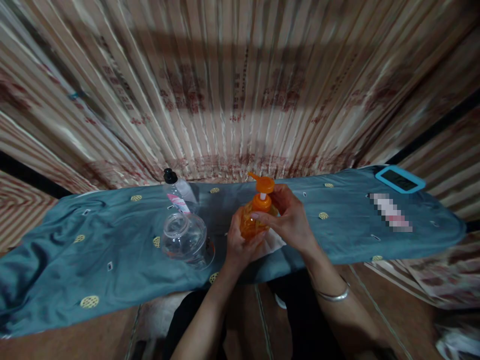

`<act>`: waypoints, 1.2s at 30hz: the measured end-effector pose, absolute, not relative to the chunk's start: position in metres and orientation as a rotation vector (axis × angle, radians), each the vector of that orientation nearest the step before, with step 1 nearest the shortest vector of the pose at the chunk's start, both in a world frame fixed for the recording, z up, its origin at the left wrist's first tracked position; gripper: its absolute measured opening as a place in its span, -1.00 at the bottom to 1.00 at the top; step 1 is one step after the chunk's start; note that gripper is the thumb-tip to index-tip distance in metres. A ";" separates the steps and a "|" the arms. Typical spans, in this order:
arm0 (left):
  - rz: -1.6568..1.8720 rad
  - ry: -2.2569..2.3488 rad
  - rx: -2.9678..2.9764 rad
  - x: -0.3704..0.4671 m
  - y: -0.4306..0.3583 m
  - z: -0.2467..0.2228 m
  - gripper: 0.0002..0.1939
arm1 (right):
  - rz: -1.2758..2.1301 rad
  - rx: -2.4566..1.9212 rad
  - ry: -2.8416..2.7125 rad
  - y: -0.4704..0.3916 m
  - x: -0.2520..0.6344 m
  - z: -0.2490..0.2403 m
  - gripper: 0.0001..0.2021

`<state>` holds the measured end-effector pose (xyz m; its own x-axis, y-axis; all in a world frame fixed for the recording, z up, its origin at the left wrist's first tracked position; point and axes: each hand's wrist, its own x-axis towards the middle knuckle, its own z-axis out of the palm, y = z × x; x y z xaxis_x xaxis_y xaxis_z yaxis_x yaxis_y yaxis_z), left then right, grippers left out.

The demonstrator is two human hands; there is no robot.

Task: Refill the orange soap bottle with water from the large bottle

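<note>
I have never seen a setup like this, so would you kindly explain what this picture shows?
There is no robot here: the picture comes from one camera worn on a person's head, looking forward and down at their bare hands. The left hand holds an orange pump bottle from its side, and the right hand grips it near the neck. On the blue-green patterned cloth, to the left, are a clear jar and, behind it, a bottle with a black cap. To the far right lies a blue-framed digital display, with a pixelated, unreadable item in front of it. A striped, printed curtain hangs behind.
</note>
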<state>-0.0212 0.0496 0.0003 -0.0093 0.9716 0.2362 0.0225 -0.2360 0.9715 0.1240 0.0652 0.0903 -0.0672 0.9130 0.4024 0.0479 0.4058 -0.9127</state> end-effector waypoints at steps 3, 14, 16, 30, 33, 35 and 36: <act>1.397 1.095 1.409 -0.021 0.050 0.000 -0.25 | 0.923 -0.912 -1.485 0.064 0.125 0.092 -0.63; 1.392 1.096 1.432 -0.020 0.049 0.004 -0.26 | 0.945 -0.894 -1.461 0.065 0.126 0.096 -0.63; 1.398 1.083 1.415 -0.020 0.049 0.003 -0.27 | 0.999 -0.867 -1.507 0.064 0.129 0.100 -0.69; 1.411 1.089 1.463 -0.021 0.049 0.003 -0.28 | 0.998 -0.925 -1.517 0.062 0.129 0.100 -0.62; 1.407 1.091 1.465 -0.021 0.049 0.001 -0.26 | 0.988 -0.923 -1.513 0.061 0.128 0.099 -0.49; 1.413 1.088 1.468 -0.021 0.050 0.001 -0.24 | 0.941 -0.933 -1.467 0.063 0.125 0.095 -0.38; 1.415 1.088 1.471 -0.021 0.050 0.000 -0.24 | 0.918 -0.941 -1.442 0.063 0.123 0.093 -0.37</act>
<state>-0.0208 0.0499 0.0005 0.0021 0.9522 0.3054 0.0509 -0.3051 0.9509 0.1234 0.0632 0.0935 -0.0525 0.9255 0.3751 0.0525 0.3776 -0.9245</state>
